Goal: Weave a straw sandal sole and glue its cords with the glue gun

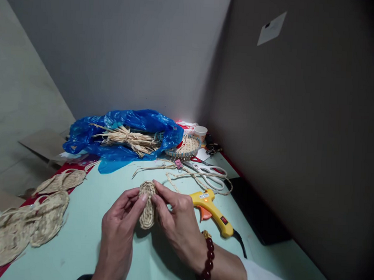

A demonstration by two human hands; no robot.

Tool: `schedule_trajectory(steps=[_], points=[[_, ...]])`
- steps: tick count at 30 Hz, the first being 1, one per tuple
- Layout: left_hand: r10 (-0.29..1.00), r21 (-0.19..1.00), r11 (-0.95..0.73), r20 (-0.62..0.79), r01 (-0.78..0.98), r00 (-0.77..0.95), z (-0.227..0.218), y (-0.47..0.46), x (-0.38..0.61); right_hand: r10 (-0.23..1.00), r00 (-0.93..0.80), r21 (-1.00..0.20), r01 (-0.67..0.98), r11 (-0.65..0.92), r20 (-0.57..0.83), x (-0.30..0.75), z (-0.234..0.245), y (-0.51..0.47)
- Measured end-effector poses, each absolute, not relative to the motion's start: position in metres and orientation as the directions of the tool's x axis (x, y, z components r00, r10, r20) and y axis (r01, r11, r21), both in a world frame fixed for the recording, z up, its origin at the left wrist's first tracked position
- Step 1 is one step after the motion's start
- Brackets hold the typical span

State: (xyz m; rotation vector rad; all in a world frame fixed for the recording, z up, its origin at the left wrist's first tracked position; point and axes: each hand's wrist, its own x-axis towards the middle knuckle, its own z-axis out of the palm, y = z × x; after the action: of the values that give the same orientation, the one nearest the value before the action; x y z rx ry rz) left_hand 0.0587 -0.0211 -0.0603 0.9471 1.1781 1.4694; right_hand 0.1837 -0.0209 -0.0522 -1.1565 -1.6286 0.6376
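Note:
A small oval sole of coiled, braided straw point(147, 215) is held upright above the pale green table, between both hands. My left hand point(121, 220) is closed on its left edge, the thumb lying across its face. From the other side my right hand point(178, 217) pinches the upper right edge with thumb and index finger. A beaded bracelet point(210, 262) circles my right wrist. Just beyond that hand lies a yellow hot glue gun point(216, 212) with an orange trigger, its nozzle hidden behind the fingers.
Several woven straw slippers point(49, 218) line the left table edge. At the back, a blue plastic bag point(138, 116) holds a bundle of straw point(129, 139). A woven basket point(186, 147), white-handled scissors point(209, 170) and a paper cup point(200, 131) stand right of it. A black flat object point(255, 210) lies at right.

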Motion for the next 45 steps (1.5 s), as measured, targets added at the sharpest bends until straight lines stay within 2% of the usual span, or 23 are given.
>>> schedule_trajectory(steps=[4, 8, 13, 16, 26, 30, 37, 40, 45], points=[[0.986, 0.979, -0.015, -0.019, -0.206, -0.163, -0.049, -0.016, 0.043, 0.926, -0.089, -0.821, 0.436, 0.368, 0.368, 0.195, -0.045, -0.019], [0.955, 0.95, -0.081, -0.013, -0.303, -0.296, -0.037, -0.005, 0.02, 0.936, -0.207, -0.786, 0.508, 0.352, 0.285, 0.205, -0.041, -0.021], [0.989, 0.893, -0.001, -0.066, -0.451, -0.133, -0.028, -0.004, 0.014, 0.89, -0.417, -0.733, 0.545, 0.408, 0.185, 0.206, -0.042, -0.029], [0.994, 0.839, 0.048, -0.092, -0.542, -0.055, -0.021, -0.01, 0.02, 0.857, -0.487, -0.697, 0.555, 0.454, 0.17, 0.203, -0.044, -0.033], [0.993, 0.729, 0.116, -0.086, -0.674, 0.077, -0.018, -0.015, 0.019, 0.811, -0.56, -0.561, 0.623, 0.545, 0.166, 0.201, -0.049, -0.034], [0.985, 0.646, 0.166, -0.073, -0.745, 0.156, -0.017, -0.019, 0.021, 0.799, -0.574, -0.49, 0.652, 0.579, 0.18, 0.198, -0.051, -0.034], [0.965, 0.515, 0.183, 0.067, -0.838, 0.253, -0.019, -0.026, 0.022, 0.793, -0.585, -0.425, 0.682, 0.595, 0.172, 0.196, -0.059, -0.031], [0.962, 0.485, 0.178, 0.096, -0.856, 0.254, -0.019, -0.027, 0.022, 0.795, -0.556, -0.443, 0.666, 0.6, 0.242, 0.197, -0.059, -0.03], [0.975, 0.521, 0.178, 0.022, -0.835, 0.222, -0.016, -0.026, 0.024, 0.8, -0.322, -0.586, 0.553, 0.593, 0.506, 0.202, -0.049, -0.03]])
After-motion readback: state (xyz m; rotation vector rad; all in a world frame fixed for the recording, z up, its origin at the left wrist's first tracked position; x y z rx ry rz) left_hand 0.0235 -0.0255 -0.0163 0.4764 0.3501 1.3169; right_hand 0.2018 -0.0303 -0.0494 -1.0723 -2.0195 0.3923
